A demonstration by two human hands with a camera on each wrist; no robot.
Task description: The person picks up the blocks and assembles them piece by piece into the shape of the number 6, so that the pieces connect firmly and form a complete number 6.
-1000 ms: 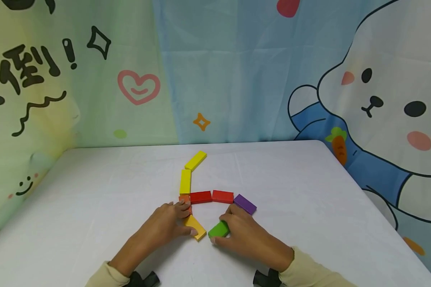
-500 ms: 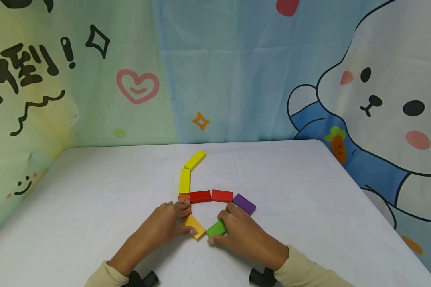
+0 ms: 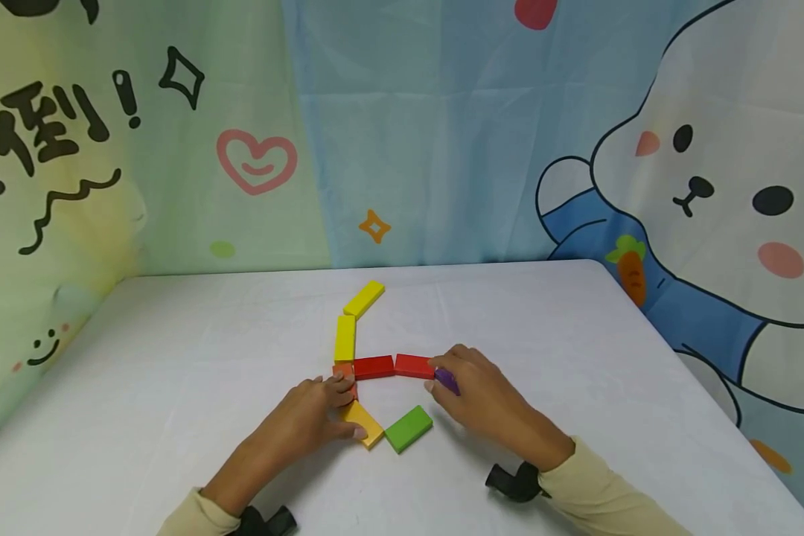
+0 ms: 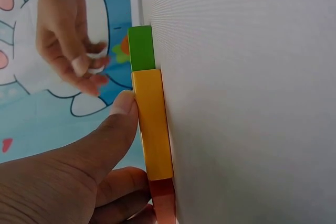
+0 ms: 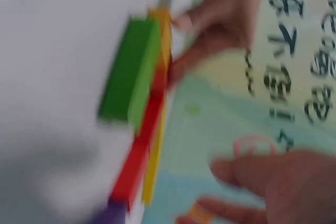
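Observation:
My left hand (image 3: 308,417) rests on two joined blocks: the thumb touches an amber-yellow block (image 3: 368,422) and the fingers lie on an orange block (image 3: 343,369). My right hand (image 3: 482,394) is over a purple block (image 3: 447,382), thumb and fingers either side, the block partly hidden. The right wrist view is blurred and shows those fingers spread apart. A green block (image 3: 409,429) lies free, one corner at the amber block's end. Two red blocks (image 3: 374,367) run in a line from the orange block to the purple one.
Two yellow blocks (image 3: 345,339) stretch toward the far edge from the orange block, the farther one slanting right. A white-covered table (image 3: 208,357) carries everything. Behind hangs a printed curtain (image 3: 388,134). Black wrist mounts (image 3: 516,482) show below the hands.
The green block now touches the amber one, after sliding left. My right hand has let go of it and moved up and right to the purple block. The left hand has stayed put.

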